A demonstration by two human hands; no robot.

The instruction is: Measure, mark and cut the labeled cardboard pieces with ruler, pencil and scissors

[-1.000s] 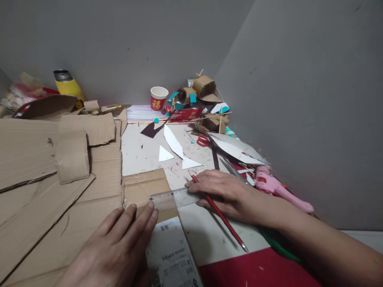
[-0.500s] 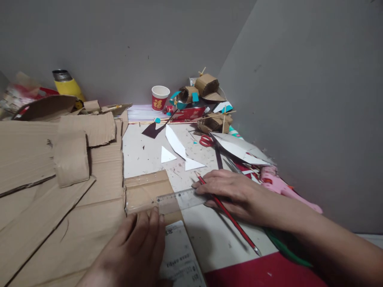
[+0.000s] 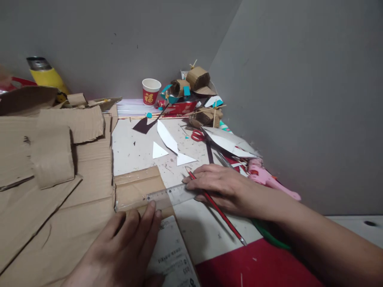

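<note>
pencil (image 3: 215, 206) red | ruler (image 3: 170, 195) clear | cardboard (image 3: 60, 215) brown | cup (image 3: 150, 91) red-white

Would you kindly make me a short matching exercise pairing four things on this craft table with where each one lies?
Things:
1. clear ruler
2. red pencil
3. red scissors
4. paper cup

Places:
A. at the back wall, beside the cardboard models
B. across the cardboard piece's edge, under the fingertips of both hands
C. held in the right hand
D. on the table near the white paper scraps

Pairs: 1-B, 2-C, 3-D, 4-A
</note>
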